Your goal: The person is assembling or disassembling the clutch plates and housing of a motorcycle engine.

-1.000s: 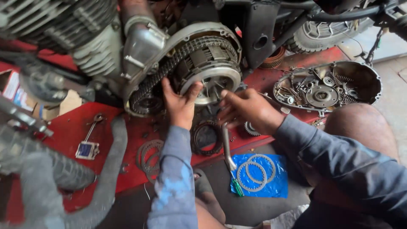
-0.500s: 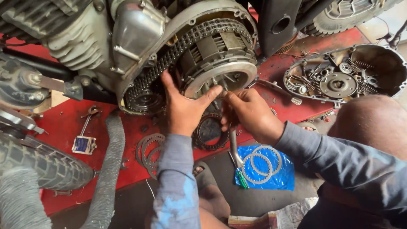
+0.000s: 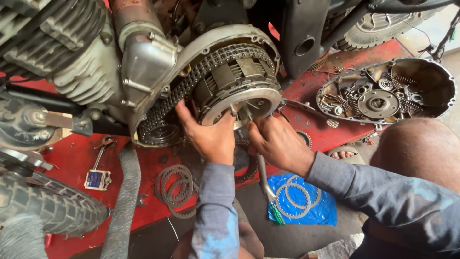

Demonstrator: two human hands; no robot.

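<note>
Red workshop platform (image 3: 153,165) under stripped engine. Cover (image 3: 388,91) off, plates (image 3: 176,184) out; clutch pack (image 3: 239,91) unreassembled. Left hand (image 3: 208,136) cupping clutch, right hand (image 3: 275,141) closed, pinching at its centre.

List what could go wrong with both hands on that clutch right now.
1. The left hand grips the clutch assembly beside the exposed drive chain; fingers could get pinched.
2. The right hand works under the clutch rim, where a small part could drop among the loose clutch plates on the red platform.
</note>
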